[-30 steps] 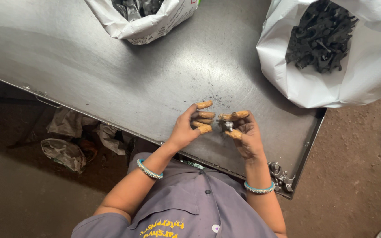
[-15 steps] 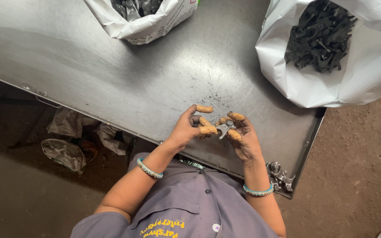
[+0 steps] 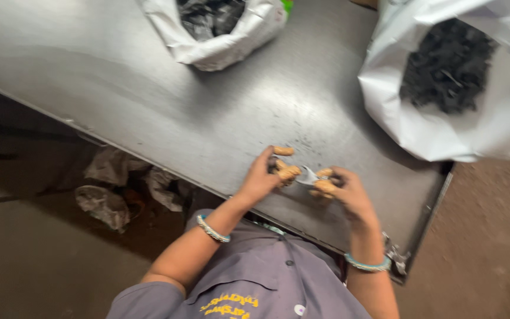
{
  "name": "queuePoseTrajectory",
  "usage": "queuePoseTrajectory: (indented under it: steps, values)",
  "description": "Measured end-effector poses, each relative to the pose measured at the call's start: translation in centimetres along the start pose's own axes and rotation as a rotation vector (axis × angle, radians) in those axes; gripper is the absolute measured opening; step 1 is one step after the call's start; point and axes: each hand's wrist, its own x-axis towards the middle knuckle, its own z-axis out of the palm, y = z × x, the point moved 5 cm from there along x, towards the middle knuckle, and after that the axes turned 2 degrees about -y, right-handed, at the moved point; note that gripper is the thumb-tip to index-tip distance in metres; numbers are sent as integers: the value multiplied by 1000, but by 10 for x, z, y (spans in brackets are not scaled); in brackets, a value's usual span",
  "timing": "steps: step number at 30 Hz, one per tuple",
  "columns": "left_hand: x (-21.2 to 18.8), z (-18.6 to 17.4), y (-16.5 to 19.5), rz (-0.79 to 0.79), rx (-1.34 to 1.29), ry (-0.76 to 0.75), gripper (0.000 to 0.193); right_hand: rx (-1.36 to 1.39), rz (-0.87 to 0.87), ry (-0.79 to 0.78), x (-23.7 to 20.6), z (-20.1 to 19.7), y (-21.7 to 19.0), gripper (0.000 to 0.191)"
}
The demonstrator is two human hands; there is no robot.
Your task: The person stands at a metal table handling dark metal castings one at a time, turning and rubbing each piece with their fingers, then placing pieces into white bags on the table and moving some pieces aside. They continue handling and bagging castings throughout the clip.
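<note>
Two hands meet over the near edge of the grey metal bench (image 3: 149, 100), and between them sits a small pale metal piece (image 3: 308, 175). The left hand (image 3: 265, 175) has its capped fingertips (image 3: 284, 151) curled in a closed grip on one end of the piece; the right hand (image 3: 343, 189) pinches the other end, its grip closed on it too. Both wrists wear a beaded bangle. From the piece, an open white bag (image 3: 444, 118) of black parts stands well apart on the far right of the bench, and a second, smaller white bag (image 3: 219, 41) of dark parts stands at the far edge to the left. Crumpled rags (image 3: 119, 183) lie on the floor under the bench's near edge, left of the hands.
</note>
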Motion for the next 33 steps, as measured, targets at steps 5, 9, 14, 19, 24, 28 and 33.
queuePoseTrajectory:
  steps: [5,9,14,19,24,28,33]
  values:
    - [-14,-3,9,173,328,164,49,524,-344,273,2,-76,-61,34]
    - [-27,7,8,421,544,230,42,742,-581,251,-2,-77,-84,53]
    - [-46,32,-4,698,975,227,36,238,-385,170,23,7,-63,39]
    - [-50,35,-13,721,1083,314,33,-597,-535,344,18,43,-47,31]
    - [-21,23,-20,595,1218,247,41,-691,-530,198,38,14,-33,33]
    - [-15,36,-19,689,1253,283,34,-759,-451,183,55,-6,-21,32]
    - [-23,58,-40,676,1160,39,41,-757,-463,244,55,2,-33,30]
